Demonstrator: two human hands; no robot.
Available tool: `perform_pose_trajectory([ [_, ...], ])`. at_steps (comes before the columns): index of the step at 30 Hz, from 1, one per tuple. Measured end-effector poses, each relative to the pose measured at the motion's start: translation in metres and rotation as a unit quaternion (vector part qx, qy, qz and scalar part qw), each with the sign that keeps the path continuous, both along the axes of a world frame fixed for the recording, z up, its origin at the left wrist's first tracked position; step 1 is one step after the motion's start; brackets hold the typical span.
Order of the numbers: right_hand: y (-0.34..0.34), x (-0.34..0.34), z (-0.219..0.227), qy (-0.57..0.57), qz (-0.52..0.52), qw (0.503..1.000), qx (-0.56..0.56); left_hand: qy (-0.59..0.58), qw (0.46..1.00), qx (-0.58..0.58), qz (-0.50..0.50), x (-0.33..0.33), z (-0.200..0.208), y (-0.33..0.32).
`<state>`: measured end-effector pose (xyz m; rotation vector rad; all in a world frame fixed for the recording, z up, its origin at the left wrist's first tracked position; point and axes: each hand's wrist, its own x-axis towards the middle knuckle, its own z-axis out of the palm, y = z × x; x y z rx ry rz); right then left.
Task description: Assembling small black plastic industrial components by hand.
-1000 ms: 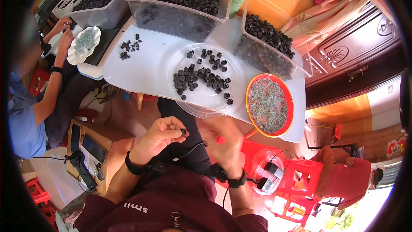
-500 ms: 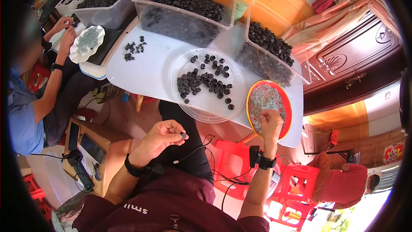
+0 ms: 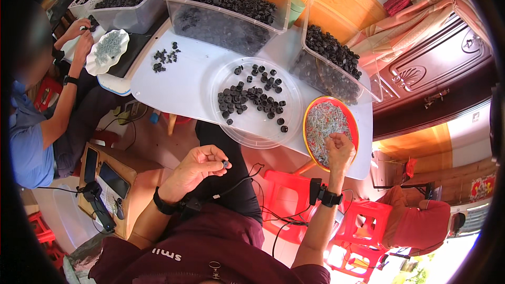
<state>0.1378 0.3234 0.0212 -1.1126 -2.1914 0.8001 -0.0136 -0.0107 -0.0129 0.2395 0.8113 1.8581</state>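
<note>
My left hand [image 3: 195, 171] is in front of the table, its thumb and index finger closed on a small round black part [image 3: 226, 164]. Over a red bowl with a yellow rim [image 3: 353, 122], my right hand [image 3: 341, 151] has its fingers pinched together at the thin silvery pieces, perhaps screws [image 3: 325, 118], that fill it. Whatever lies between those fingertips is too small to make out. Left of the bowl, a clear round tray [image 3: 250, 138] carries many black round parts [image 3: 230, 98], some standing apart near its edge.
Behind these, clear plastic bins [image 3: 221, 31] full of black parts line the white table [image 3: 181, 92]. A small black cluster [image 3: 165, 58] lies at the table's left. Beyond it a co-worker's hands [image 3: 81, 39] work near a white dish [image 3: 120, 55]. A cable [image 3: 239, 181] crosses my lap.
My right hand has shifted slightly right within the bowl, and its fingers have turned more into view. The left hand keeps its hold on the black part, almost still.
</note>
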Motion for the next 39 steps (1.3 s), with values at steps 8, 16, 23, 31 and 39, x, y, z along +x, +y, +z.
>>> perform_pose_trajectory([
  [8,0.003,0.002,-0.003,0.039,0.037,0.994,0.091,0.014,0.999,-0.031,0.007,0.003,0.003,0.001],
  [16,0.006,0.009,-0.013,0.203,0.015,0.976,-0.076,0.014,1.000,-0.025,0.006,0.005,0.005,0.002],
  [23,-0.060,-0.012,0.028,0.270,0.047,0.936,-0.220,0.027,0.999,-0.027,0.018,0.006,0.010,-0.003],
  [31,-0.174,-0.027,0.034,0.286,0.201,0.879,-0.324,0.003,0.999,-0.015,0.033,0.011,0.023,0.006],
  [39,-0.209,-0.037,0.022,0.301,0.241,0.860,-0.334,0.000,0.999,-0.001,0.038,0.014,0.023,0.000],
])
